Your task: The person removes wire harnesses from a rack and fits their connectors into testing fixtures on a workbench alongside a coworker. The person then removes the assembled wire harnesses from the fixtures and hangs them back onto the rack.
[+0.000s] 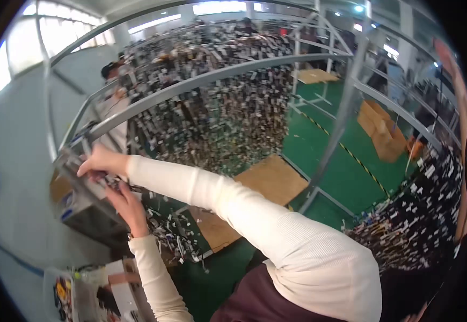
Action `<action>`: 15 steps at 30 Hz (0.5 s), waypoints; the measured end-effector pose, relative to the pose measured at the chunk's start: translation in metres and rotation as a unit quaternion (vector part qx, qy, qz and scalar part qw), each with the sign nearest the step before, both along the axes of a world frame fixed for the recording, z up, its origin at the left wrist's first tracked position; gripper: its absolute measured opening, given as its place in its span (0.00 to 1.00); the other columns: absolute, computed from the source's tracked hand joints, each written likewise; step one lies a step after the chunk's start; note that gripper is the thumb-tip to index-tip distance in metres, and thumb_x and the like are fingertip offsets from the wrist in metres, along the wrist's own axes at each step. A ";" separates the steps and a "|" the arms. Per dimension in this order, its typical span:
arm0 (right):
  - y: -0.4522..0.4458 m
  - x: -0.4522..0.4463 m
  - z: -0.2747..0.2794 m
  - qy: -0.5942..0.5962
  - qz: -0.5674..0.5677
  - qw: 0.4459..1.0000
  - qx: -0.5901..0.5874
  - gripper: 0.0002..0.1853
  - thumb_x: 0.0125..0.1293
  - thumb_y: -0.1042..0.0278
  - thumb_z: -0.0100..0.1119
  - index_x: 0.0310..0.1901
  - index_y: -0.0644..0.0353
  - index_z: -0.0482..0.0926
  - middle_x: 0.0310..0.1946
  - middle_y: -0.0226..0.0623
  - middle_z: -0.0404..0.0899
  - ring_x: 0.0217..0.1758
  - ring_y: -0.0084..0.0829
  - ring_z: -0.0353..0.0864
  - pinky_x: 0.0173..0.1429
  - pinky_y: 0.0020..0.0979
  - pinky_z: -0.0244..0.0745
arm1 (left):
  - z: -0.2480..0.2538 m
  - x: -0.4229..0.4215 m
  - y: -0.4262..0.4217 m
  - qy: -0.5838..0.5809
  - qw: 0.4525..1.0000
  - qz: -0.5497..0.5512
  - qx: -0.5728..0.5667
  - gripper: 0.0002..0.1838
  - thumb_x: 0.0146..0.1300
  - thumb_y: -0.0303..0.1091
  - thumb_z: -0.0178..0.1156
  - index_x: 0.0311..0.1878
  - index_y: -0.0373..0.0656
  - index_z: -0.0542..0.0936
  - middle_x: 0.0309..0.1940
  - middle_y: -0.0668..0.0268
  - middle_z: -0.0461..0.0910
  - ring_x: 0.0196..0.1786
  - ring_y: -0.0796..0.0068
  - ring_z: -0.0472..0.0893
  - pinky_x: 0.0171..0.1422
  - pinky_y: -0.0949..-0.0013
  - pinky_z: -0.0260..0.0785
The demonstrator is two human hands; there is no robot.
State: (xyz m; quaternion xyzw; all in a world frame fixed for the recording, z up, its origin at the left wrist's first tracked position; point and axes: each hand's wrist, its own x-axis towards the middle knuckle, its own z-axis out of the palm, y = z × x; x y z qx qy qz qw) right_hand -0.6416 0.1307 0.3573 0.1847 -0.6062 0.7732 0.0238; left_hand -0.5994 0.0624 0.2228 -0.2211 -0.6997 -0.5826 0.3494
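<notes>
My right hand (106, 162) reaches far left across my body to the corner of a grey metal frame (190, 83). Its fingers are bent and closed at the bar there; what they grip is blurred. Just below, my left hand (130, 208) is raised, thumb and fingers closed around a small dark, partly reddish bundle (98, 176) that I cannot make out. The two hands are close together, beside the frame's slanting lower bar. Behind the bars hangs a dense mass of small dark and pale pieces (212, 112), their kind too small to tell.
Another person (116, 107) stands beyond the frame at left. Cardboard sheets (271, 180) lie on the green floor, and an open cardboard box (381, 131) stands at right. A clear bin (59, 295) with small items sits lower left. More hanging pieces (416, 214) fill the right side.
</notes>
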 end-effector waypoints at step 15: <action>0.453 0.177 0.052 -0.046 -0.381 0.905 0.182 0.13 0.47 0.66 0.78 0.26 0.67 0.84 0.18 0.36 0.81 0.18 0.24 0.79 0.22 0.23 0.70 | 0.048 0.160 0.351 0.166 0.946 -0.259 -0.106 0.43 0.64 0.34 0.67 0.74 0.25 0.55 0.72 0.35 0.58 0.72 0.35 0.61 0.77 0.47 0.52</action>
